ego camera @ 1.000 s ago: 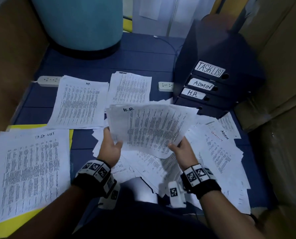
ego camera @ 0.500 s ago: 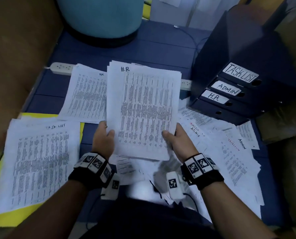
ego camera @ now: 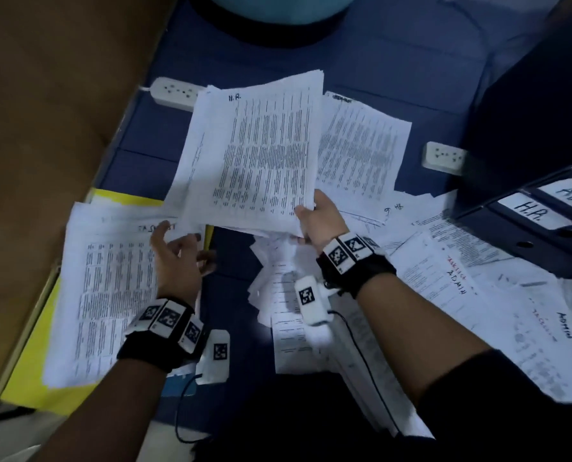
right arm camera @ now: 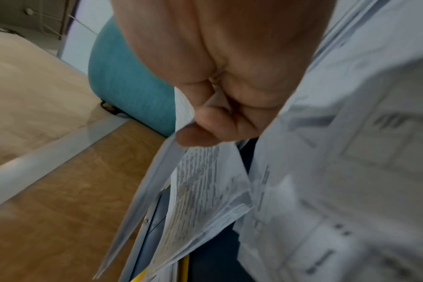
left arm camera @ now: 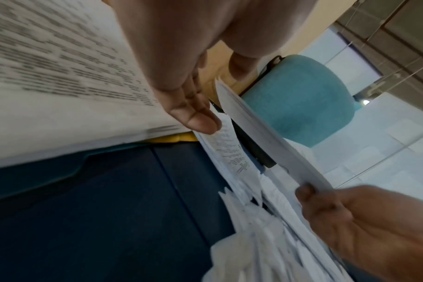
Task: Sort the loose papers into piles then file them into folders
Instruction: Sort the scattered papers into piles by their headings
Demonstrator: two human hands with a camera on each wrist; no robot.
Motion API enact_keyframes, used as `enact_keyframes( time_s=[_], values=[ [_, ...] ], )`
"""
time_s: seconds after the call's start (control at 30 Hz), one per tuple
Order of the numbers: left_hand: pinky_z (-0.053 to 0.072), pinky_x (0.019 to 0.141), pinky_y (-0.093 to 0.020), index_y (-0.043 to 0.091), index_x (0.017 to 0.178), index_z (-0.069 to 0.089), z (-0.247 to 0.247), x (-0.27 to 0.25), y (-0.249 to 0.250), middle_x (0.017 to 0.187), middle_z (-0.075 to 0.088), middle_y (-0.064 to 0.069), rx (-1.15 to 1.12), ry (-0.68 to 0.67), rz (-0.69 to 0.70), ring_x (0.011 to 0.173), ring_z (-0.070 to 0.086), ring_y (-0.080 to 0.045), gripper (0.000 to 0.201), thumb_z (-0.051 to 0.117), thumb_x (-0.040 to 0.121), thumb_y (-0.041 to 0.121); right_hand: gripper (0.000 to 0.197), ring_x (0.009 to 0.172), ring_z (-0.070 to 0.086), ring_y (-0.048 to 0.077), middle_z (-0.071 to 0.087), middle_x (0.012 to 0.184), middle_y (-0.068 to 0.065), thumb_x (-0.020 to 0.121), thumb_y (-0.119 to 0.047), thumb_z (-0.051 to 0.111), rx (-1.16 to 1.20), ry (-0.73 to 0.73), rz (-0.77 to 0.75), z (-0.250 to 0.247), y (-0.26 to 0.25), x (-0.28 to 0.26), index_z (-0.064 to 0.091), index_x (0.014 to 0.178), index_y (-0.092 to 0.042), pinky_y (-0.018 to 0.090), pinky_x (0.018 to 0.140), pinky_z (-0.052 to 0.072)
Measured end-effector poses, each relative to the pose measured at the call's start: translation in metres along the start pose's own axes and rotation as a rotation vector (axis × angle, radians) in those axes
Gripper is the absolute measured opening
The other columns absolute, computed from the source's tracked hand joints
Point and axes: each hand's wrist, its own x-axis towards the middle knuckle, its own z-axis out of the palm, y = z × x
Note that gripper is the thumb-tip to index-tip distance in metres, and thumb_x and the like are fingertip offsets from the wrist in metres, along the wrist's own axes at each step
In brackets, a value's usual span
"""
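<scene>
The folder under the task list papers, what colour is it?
Yellow folder. The head view shows it best.

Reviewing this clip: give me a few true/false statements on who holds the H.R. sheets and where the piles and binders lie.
1. The right hand pinches the H.R. stack. True.
2. The left hand grips that stack too. False: its fingers are spread, holding nothing.
3. The task list pile lies on a yellow folder. True.
4. The H.R. binder stands open. False: it lies closed in the stack.
</scene>
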Motion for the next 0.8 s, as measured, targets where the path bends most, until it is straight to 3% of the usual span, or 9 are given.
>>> enact_keyframes(
  time_s=[0.07, 0.13, 0.2, 0.23, 0.33, 0.43, 0.63, 0.8],
  values=[
    [0.052, 0.059, -0.032, 0.03, 0.133, 0.026, -0.003, 0.001, -0.009, 0.101, 0.057, -0.001, 0.028, 0.001, -0.019, 0.067, 0.061, -0.019, 0.039, 0.04, 0.101, 0.013, 0.019, 0.07, 0.06, 0.018, 0.058, 0.1, 0.004, 0.1, -0.016, 0.049, -0.039, 0.006, 0.024, 0.02, -0.005, 0.019, 0.053, 0.118, -0.015, 0.039, 0.063, 0.061],
    [0.05, 0.058, -0.031, 0.03, 0.133, 0.028, -0.004, 0.003, -0.017, 0.1, 0.059, -0.002, 0.068, 0.0, -0.043, 0.069, 0.062, -0.019, 0.04, 0.042, 0.1, 0.012, 0.01, 0.066, 0.063, 0.025, 0.055, 0.097, 0.012, 0.099, -0.022, 0.052, -0.039, -0.032, 0.078, 0.038, -0.008, 0.034, 0.049, 0.104, -0.014, 0.04, 0.051, 0.058],
    [0.049, 0.057, -0.029, 0.027, 0.13, 0.035, -0.003, 0.005, -0.023, 0.095, 0.061, 0.0, 0.127, -0.016, -0.052, 0.069, 0.063, -0.018, 0.036, 0.045, 0.099, 0.011, 0.023, 0.05, 0.057, 0.025, 0.046, 0.087, 0.011, 0.099, -0.024, 0.053, -0.013, -0.056, 0.158, 0.049, -0.009, 0.044, 0.037, 0.086, -0.015, 0.025, 0.034, 0.042],
    [0.049, 0.057, -0.028, 0.025, 0.128, 0.04, -0.001, 0.005, -0.025, 0.093, 0.062, 0.0, 0.164, -0.032, -0.048, 0.069, 0.063, -0.016, 0.034, 0.046, 0.098, 0.009, 0.026, 0.047, 0.054, 0.024, 0.043, 0.086, 0.009, 0.099, -0.024, 0.053, -0.029, -0.058, 0.184, 0.052, -0.009, 0.047, 0.034, 0.084, -0.016, 0.021, 0.033, 0.037],
    [0.051, 0.06, -0.03, 0.024, 0.115, 0.05, 0.01, 0.004, -0.025, 0.088, 0.065, 0.001, 0.243, -0.114, -0.014, 0.068, 0.064, -0.015, 0.028, 0.048, 0.096, 0.003, 0.023, 0.047, 0.055, 0.024, 0.052, 0.086, 0.01, 0.098, -0.029, 0.055, -0.2, -0.048, 0.14, 0.047, -0.005, 0.047, 0.037, 0.094, -0.014, 0.026, 0.038, 0.044],
    [0.052, 0.064, -0.031, 0.022, 0.105, 0.054, 0.025, -0.002, -0.021, 0.086, 0.065, 0.0, 0.285, -0.207, 0.041, 0.069, 0.063, -0.017, 0.025, 0.048, 0.095, -0.001, 0.028, 0.06, 0.066, 0.029, 0.066, 0.09, 0.014, 0.096, -0.033, 0.057, -0.353, -0.048, 0.048, 0.026, -0.002, 0.037, 0.046, 0.102, -0.007, 0.036, 0.052, 0.054],
    [0.05, 0.061, -0.023, 0.02, 0.101, 0.056, 0.068, -0.026, -0.014, 0.089, 0.063, 0.001, 0.324, -0.403, 0.098, 0.071, 0.062, -0.015, 0.026, 0.046, 0.094, -0.003, 0.027, 0.058, 0.062, 0.02, 0.067, 0.09, 0.009, 0.094, -0.034, 0.058, -0.335, 0.027, 0.003, -0.056, 0.019, -0.015, 0.056, 0.1, -0.008, 0.029, 0.053, 0.048],
    [0.046, 0.069, -0.022, 0.021, 0.102, 0.061, 0.107, -0.061, -0.023, 0.094, 0.064, 0.001, 0.402, -0.582, 0.164, 0.082, 0.061, -0.015, 0.024, 0.051, 0.09, 0.002, 0.021, 0.073, 0.067, 0.024, 0.066, 0.09, 0.003, 0.096, -0.032, 0.058, -0.293, 0.172, 0.08, -0.132, 0.076, -0.08, 0.056, 0.092, -0.012, 0.03, 0.059, 0.05]
  ],
)
